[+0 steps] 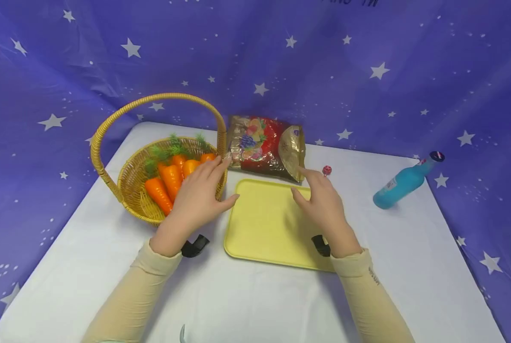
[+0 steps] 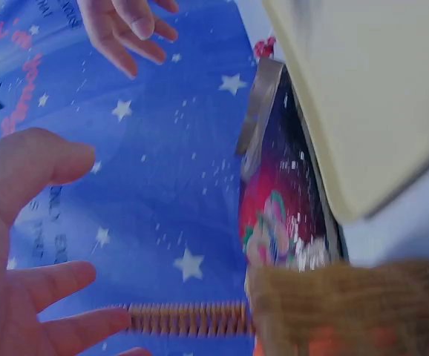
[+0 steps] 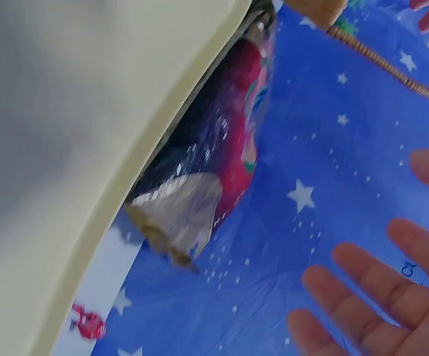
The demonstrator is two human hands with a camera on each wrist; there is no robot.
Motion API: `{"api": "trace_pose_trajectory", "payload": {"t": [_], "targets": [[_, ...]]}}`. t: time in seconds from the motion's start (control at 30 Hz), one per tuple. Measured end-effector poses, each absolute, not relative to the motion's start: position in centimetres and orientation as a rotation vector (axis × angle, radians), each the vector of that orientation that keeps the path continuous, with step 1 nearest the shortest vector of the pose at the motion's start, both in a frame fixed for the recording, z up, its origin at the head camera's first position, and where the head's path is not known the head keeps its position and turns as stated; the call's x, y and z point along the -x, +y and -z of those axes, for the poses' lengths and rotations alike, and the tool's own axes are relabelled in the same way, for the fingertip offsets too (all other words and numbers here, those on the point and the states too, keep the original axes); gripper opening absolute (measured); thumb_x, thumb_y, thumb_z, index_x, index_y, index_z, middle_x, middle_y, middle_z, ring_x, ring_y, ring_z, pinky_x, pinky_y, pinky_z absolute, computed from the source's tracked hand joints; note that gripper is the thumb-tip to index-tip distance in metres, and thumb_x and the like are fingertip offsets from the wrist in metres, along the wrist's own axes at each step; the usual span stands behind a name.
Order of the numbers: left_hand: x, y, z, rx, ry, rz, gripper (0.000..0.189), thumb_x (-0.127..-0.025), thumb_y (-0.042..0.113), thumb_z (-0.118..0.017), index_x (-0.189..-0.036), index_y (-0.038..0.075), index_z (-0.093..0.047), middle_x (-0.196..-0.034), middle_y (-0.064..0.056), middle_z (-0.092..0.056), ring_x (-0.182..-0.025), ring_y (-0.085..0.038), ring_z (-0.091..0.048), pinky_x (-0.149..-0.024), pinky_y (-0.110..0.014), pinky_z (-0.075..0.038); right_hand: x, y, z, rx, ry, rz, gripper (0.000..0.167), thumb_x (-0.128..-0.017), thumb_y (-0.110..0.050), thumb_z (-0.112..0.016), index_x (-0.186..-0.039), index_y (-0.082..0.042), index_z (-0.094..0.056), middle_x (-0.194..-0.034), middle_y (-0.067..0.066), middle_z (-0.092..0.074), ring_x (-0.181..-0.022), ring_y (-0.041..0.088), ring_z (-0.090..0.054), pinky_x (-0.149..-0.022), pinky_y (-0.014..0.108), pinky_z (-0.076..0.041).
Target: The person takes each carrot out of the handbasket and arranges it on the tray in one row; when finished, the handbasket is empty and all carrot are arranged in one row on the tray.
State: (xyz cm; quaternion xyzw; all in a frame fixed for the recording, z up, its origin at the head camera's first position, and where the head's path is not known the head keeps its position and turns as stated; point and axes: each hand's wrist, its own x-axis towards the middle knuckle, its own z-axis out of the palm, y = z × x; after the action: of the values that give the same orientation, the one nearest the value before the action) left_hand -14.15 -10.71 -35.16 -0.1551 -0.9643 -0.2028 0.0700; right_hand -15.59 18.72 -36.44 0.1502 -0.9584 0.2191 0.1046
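Fingers spread and empty, my left hand (image 1: 198, 194) hovers over the right side of a wicker basket (image 1: 128, 178). Several orange carrots (image 1: 171, 180) with green tops lie in that basket, partly hidden behind the hand. My right hand (image 1: 325, 202), holding nothing, is above the right part of a yellow tray (image 1: 259, 224), its fingers loosely extended. Behind the tray lies a shiny red and gold bag (image 1: 265, 147) with fruit printed on it. In the right wrist view, the right hand's fingers (image 3: 363, 278) are apart from the bag (image 3: 200, 156).
A small red lollipop (image 1: 326, 169) lies right of the bag. Farther right is a bottle (image 1: 401, 186) of blue liquid with a dark cap. The basket's tall handle (image 1: 169, 96) arches up at left. A starry blue cloth (image 1: 259, 57) hangs behind the white table (image 1: 246, 305).
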Motion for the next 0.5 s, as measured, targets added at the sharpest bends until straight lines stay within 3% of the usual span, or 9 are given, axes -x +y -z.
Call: {"api": "trace_pose_trajectory", "payload": {"t": [0.2, 0.5], "targets": [[11.6, -14.7, 35.2, 0.281, -2.810, 0.726, 0.072, -0.086, 0.052, -0.064, -0.144, 0.014, -0.044, -0.146, -0.010, -0.041, -0.133, -0.035, -0.036, -0.106, -0.058, -0.031, 15.8, 17.2, 36.6, -0.573, -2.760, -0.734, 0.051, -0.093, -0.029, -0.063, -0.137, -0.008, -0.050, -0.133, 0.012, -0.054, -0.124, 0.032, -0.048, -0.102, 0.049, -0.041], [7.2, -20.5, 37.4, -0.057, -2.741, 0.872, 0.083, -0.084, 0.053, -0.068, -0.148, 0.011, -0.036, -0.145, -0.019, -0.039, -0.131, -0.042, -0.031, -0.104, -0.062, -0.028, 16.2, 15.4, 37.0, -0.624, -2.789, -0.781, 0.052, -0.093, -0.029, -0.063, -0.139, -0.011, -0.049, -0.136, 0.011, -0.052, -0.125, 0.032, -0.047, -0.103, 0.049, -0.040]]}}
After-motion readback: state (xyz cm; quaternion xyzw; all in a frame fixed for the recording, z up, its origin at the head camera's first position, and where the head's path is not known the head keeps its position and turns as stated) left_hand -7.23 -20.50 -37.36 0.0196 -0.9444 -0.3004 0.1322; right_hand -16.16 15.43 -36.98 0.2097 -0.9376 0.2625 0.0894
